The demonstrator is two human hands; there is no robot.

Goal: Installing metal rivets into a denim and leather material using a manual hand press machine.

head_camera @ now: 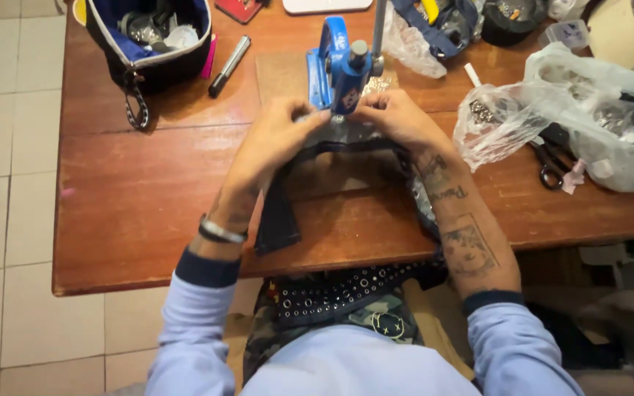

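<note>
Blue hand press [340, 70] over dark studded fabric [346, 147].
Left hand [277, 139] and right hand [398, 117] pinch the fabric flat, steadying it under the die.

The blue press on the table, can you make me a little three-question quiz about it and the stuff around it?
1. True or false: both hands hold the dark fabric strip under the blue hand press.
2. Which lies just beside the clear plastic bag? A) black scissors B) a hammer C) a cup
3. Fill in: the black marker lies between the press and the open ______.

Key
1. True: the left hand and right hand pinch it at the press base.
2. A
3. pouch, dark blue, at the table's far left.
</note>
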